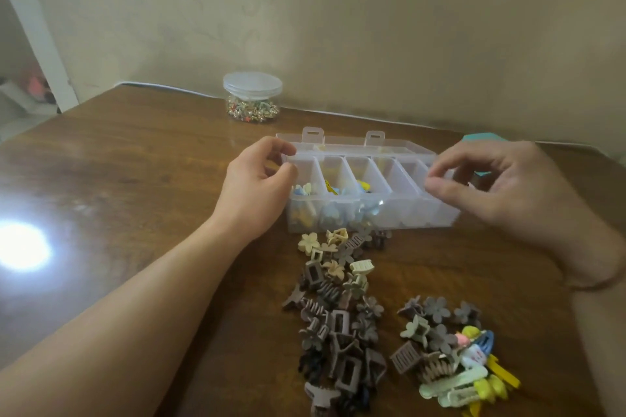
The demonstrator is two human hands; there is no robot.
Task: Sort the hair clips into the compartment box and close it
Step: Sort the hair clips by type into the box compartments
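A clear plastic compartment box (403, 211) stands on the wooden table with its lid (342, 143) folded back flat behind it. The three left compartments hold blue, yellow and cream hair clips (333, 188); the right ones look empty. My left hand (259, 184) pinches the box's left rim between thumb and forefinger. At the right rim, my right hand (501, 188) pinches too, slightly blurred. In front of the box lies a long pile of brown and beige claw clips (338, 322). To its right is a smaller pile of grey, green, yellow and blue clips (457, 359).
A small clear jar (252, 96) of tiny colourful pieces stands at the table's back edge near the wall. A teal object (481, 139) peeks out behind my right hand. Bright glare (20, 247) marks the bare table (135, 179) on the left.
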